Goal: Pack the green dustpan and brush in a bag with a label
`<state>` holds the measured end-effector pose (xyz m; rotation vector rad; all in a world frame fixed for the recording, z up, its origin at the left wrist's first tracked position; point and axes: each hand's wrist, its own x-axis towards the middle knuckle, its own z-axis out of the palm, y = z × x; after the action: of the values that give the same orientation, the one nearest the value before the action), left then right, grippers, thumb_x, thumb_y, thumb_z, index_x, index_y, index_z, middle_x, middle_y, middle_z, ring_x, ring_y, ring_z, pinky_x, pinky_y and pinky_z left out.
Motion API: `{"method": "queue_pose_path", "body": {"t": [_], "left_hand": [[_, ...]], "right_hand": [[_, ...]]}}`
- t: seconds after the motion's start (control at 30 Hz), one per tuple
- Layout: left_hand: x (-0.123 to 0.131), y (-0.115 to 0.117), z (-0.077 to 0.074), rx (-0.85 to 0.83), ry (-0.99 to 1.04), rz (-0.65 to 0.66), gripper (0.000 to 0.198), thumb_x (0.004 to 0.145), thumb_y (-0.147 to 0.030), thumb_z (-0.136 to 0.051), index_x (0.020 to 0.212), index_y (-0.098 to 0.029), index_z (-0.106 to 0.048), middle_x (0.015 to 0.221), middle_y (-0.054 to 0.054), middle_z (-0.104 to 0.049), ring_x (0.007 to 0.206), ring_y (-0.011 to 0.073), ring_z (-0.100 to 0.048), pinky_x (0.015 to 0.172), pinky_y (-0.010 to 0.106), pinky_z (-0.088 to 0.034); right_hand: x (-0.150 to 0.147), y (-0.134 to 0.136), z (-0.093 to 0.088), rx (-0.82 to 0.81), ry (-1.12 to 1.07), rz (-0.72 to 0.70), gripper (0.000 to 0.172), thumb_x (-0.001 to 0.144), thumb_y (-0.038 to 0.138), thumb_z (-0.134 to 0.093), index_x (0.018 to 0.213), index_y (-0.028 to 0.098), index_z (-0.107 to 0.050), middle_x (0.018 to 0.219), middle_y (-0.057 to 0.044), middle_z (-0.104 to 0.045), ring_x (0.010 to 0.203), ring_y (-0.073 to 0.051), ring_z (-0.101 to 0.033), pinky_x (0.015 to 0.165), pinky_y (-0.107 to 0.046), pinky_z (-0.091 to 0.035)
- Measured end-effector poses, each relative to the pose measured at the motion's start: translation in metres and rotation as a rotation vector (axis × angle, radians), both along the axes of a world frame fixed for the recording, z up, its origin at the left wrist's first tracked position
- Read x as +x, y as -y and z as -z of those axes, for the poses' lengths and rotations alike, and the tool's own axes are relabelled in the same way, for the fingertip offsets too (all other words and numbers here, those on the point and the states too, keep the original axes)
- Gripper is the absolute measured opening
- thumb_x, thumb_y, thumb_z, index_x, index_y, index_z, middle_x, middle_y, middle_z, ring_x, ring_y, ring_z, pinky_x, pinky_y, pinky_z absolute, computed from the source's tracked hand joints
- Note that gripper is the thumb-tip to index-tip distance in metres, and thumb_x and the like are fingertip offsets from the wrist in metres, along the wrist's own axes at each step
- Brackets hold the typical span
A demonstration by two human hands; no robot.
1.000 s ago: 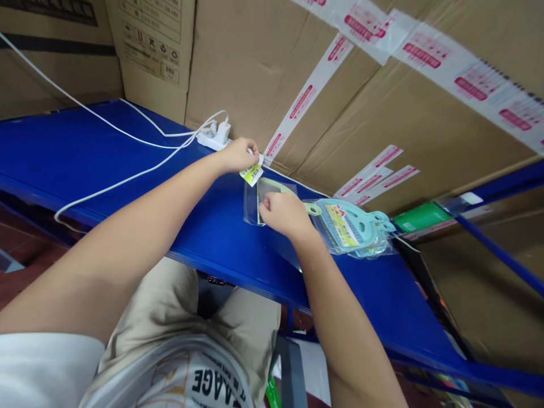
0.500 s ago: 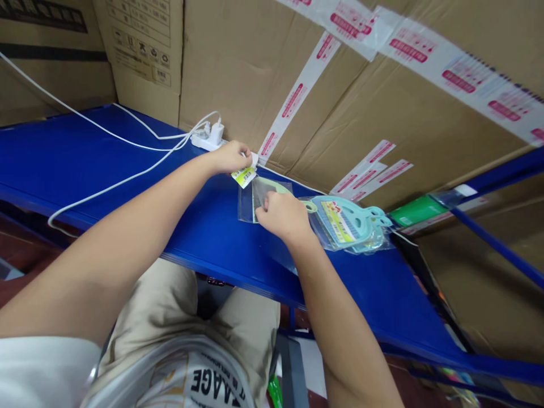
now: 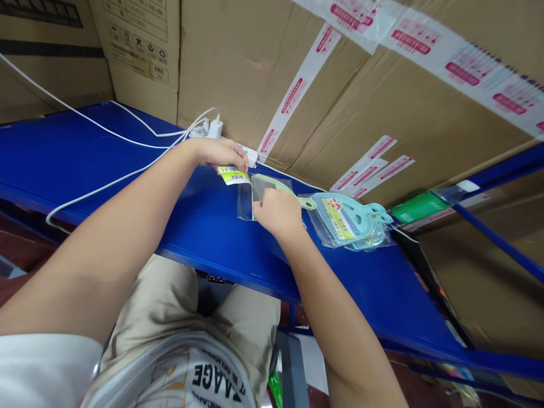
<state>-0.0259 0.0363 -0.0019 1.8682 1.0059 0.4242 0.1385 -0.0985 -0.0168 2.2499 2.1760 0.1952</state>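
My left hand pinches a yellow-and-white printed label card by its edge, just above the blue shelf. Beside it, my right hand is closed, fingers curled down, over a clear plastic bag with a pale green plastic dustpan in it. The dustpan's looped handle pokes out to the right of that hand. My right fingertips are partly hidden, so their exact hold does not show. Further right lie light blue dustpans in clear bags, the top one bearing a similar yellow label.
A white power strip with plugged-in chargers sits along the back of the blue shelf. White cables loop across the left side. Taped cardboard walls the back; a green packet lies at right.
My left hand has moved a little left and down, and the label card has tilted flatter. My right hand has shifted slightly left, still over the bagged green dustpan.
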Motion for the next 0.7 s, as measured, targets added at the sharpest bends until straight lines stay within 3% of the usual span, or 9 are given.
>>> {"method": "queue_pose_path", "body": {"t": [0.27, 0.47, 0.7], "left_hand": [[-0.009, -0.01, 0.007, -0.151, -0.054, 0.31, 0.018, 0.062, -0.035, -0.084, 0.076, -0.023, -0.079, 0.068, 0.0, -0.067, 0.058, 0.0115, -0.055, 0.057, 0.025, -0.041], [0.001, -0.012, 0.02, -0.169, 0.03, 0.478, 0.014, 0.067, -0.033, -0.084, 0.077, -0.025, -0.08, 0.068, -0.002, -0.07, 0.058, 0.0093, -0.056, 0.054, 0.021, -0.044], [-0.006, -0.014, 0.022, -0.213, 0.127, 0.517, 0.019, 0.064, -0.031, -0.088, 0.081, -0.025, -0.079, 0.072, -0.004, -0.073, 0.066, 0.0089, -0.063, 0.063, 0.019, -0.051]], "right_hand": [[0.009, -0.002, -0.005, 0.028, -0.138, 0.036, 0.024, 0.092, 0.025, -0.055, 0.092, 0.018, -0.078, 0.098, -0.014, -0.078, 0.093, -0.028, -0.073, 0.074, -0.034, -0.053], [0.012, -0.003, -0.008, 0.019, -0.213, 0.048, 0.021, 0.09, 0.024, -0.058, 0.08, 0.019, -0.075, 0.089, -0.012, -0.077, 0.089, -0.027, -0.072, 0.073, -0.033, -0.052], [0.015, -0.003, -0.008, 0.013, -0.234, 0.035, 0.02, 0.09, 0.023, -0.057, 0.079, 0.019, -0.073, 0.087, -0.01, -0.076, 0.087, -0.025, -0.071, 0.072, -0.033, -0.048]]}}
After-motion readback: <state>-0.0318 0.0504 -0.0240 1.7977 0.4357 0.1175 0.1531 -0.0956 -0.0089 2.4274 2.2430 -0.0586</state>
